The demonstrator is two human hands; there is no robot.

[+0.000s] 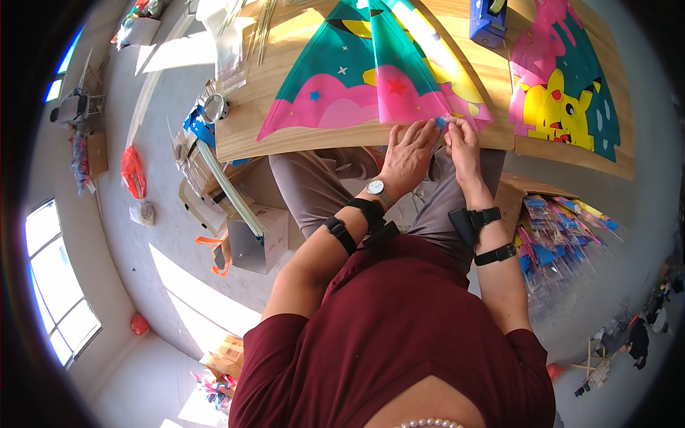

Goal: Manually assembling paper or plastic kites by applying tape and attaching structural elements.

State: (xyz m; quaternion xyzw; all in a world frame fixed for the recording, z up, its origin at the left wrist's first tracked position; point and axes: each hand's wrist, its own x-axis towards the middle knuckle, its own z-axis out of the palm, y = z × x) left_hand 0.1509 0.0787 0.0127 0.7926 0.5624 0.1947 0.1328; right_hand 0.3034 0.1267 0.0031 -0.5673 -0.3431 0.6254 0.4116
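Note:
A thin kite sheet [335, 107] in teal, pink and yellow lies on the wooden table, its lower edge near the table's front. My left hand [410, 160], with a watch on the wrist, rests at that edge with its fingers stretched out and its thumb hidden. Close beside it, my right hand [464, 150] is closed in a pinch on the edge of the kite sheet. A small blue bit [440, 123] shows between the two hands' fingertips; its kind is too small to make out.
Another kite sheet [564, 93] lies at the right, past a gap in the tabletop [364, 138]. A blue box-like holder [488, 25] stands at the back. A tape roll [215, 108] sits at the left edge. Wrapped colourful pieces [556, 228] fill a carton below right.

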